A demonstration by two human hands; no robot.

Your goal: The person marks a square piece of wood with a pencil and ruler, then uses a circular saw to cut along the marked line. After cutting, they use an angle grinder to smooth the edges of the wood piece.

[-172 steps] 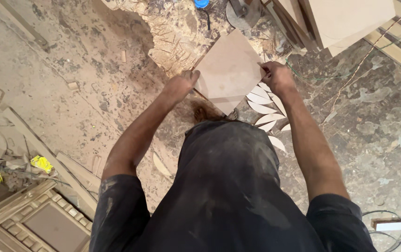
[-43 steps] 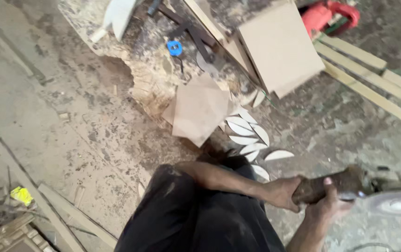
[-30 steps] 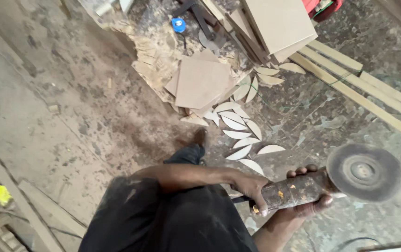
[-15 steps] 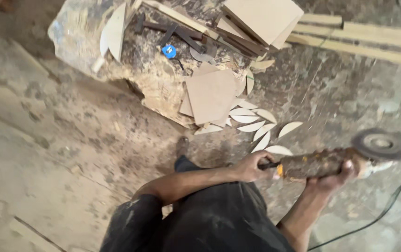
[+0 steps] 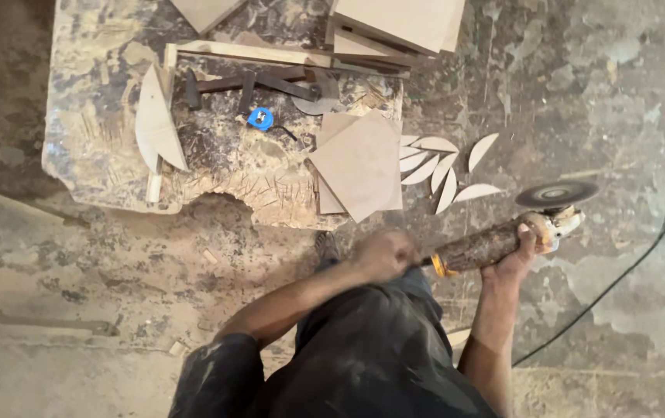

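You hold an angle grinder (image 5: pixel 503 236) in both hands, out in front of you and just above the dusty floor (image 5: pixel 580 77), to the right of the work board. Its body lies nearly level, rising a little toward the right, and is caked in sawdust. The round cutting disc (image 5: pixel 557 193) sits at the far right end, seen almost edge-on. Your right hand (image 5: pixel 512 259) wraps the body from below, close behind the disc, fingers closed around it. Your left hand (image 5: pixel 383 254) is curled shut at the rear end of the grinder, next to an orange collar; whether it clasps the tail of the tool or the cord there I cannot tell.

Just beyond the grinder, a scatter of pale leaf-shaped offcuts (image 5: pixel 441 166) lies on the floor, fanned beside a square wooden panel (image 5: pixel 359 166) that rests tilted like a diamond on the edge of a scarred, dust-covered slab (image 5: pixel 100 101). On that slab lie a pale half-round piece (image 5: pixel 156 124), a small blue tape measure (image 5: pixel 261 118), a dark hammer (image 5: pixel 224 83) and a loose grey disc (image 5: pixel 318 93). A stack of cut boards (image 5: pixel 394 23) sits at the slab's far edge. A black cable (image 5: pixel 642 255) runs across the floor on your right.
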